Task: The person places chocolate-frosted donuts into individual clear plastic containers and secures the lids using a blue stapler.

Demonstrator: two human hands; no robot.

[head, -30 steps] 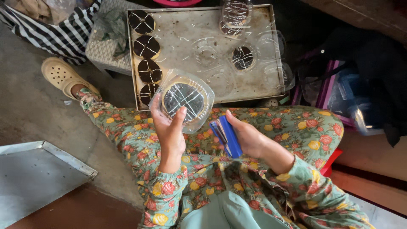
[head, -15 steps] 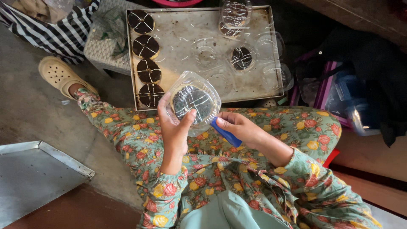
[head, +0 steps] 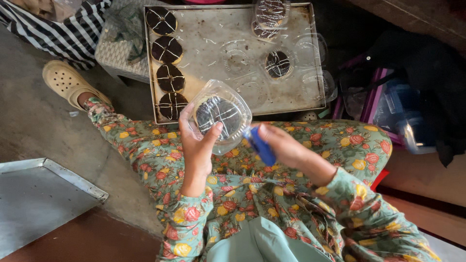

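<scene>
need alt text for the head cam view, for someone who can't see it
Seen from above, a seated person's left hand holds a clear plastic clamshell with a chocolate-iced donut inside, while the right hand presses a blue stapler to its edge. Beyond the knees, a metal tray holds four more donuts in a row and several clear containers.

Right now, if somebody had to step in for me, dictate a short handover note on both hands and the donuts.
Left hand: holds a clear plastic clamshell box with one chocolate-iced donut inside, over the lap.
Right hand: grips a blue stapler at the box's edge.
Baking tray: four unboxed iced donuts in a column on its left; one donut in an open clear box; filled boxes stacked at the top; empty clear boxes beside them.
Done: some donuts boxed.
Left: four loose donuts.
</scene>
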